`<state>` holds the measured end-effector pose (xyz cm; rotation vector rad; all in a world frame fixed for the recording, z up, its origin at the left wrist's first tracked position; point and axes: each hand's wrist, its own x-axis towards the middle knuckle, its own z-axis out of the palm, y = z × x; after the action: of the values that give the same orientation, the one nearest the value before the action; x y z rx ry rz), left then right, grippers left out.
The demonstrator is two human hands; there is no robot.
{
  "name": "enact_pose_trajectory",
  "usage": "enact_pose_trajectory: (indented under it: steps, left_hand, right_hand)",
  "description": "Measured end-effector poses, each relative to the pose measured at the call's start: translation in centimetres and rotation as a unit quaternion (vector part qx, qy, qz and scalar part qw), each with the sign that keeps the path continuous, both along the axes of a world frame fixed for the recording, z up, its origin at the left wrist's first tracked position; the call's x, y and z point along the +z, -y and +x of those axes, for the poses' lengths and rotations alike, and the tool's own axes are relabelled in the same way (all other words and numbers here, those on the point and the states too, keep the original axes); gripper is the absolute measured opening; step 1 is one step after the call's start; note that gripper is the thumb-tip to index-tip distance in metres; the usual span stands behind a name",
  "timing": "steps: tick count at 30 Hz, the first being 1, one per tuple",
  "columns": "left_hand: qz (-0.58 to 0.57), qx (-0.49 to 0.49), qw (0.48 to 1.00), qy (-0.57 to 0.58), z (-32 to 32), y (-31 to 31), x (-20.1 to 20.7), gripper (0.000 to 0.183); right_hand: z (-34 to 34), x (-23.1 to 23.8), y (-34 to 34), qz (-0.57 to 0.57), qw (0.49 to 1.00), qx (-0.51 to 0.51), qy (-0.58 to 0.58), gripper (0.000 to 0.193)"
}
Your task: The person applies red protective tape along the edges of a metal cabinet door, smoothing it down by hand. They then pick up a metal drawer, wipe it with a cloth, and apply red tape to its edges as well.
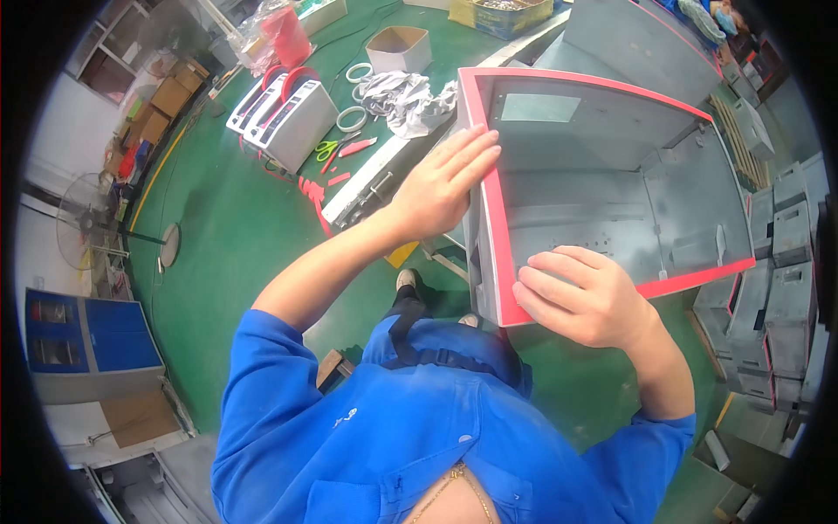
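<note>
A grey metal cabinet [567,192] lies with its open side up in front of me, tilted, its rim lined with red tape [497,223]. My left hand [441,183] lies on the left side of that rim, fingers stretched out together across the tape; its thumb is hidden. At the near left corner, the fingers of my right hand [580,297] are spread and slightly bent, their tips touching the tape. No tool shows in either hand. Inside the cabinet, small holes and a seam are visible on the grey walls.
Left of the cabinet, white tape dispensers [292,118] stand beside green-handled scissors [330,148], a red cutter [358,147], tape rolls and crumpled cloth [406,100]. A standing fan [87,218] is far left. More grey cabinets [790,297] are stacked at right. Another person [703,17] is at the top right.
</note>
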<state>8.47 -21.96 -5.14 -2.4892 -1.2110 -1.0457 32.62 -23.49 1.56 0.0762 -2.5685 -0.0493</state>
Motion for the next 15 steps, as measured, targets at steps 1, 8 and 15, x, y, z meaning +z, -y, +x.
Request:
enact_pose_trajectory:
  steps: [1, 8, 15]
  left_hand:
    - [0.000, -0.003, 1.000, 0.011, 0.31, 0.40, -0.20, 0.056]
    - [-0.007, -0.003, 0.999, 0.033, 0.55, 0.84, -0.32, 0.059]
    - [-0.003, -0.004, 0.999, 0.038, 0.35, 0.88, -0.62, 0.059]
  right_hand:
    - [-0.10, -0.04, -0.02, 0.013, 1.000, 0.011, 0.001, 0.018]
    - [-0.64, -0.08, -0.09, 0.047, 0.996, 0.070, 0.007, 0.015]
    - [-0.82, -0.13, 0.07, 0.045, 0.996, 0.070, 0.019, 0.015]
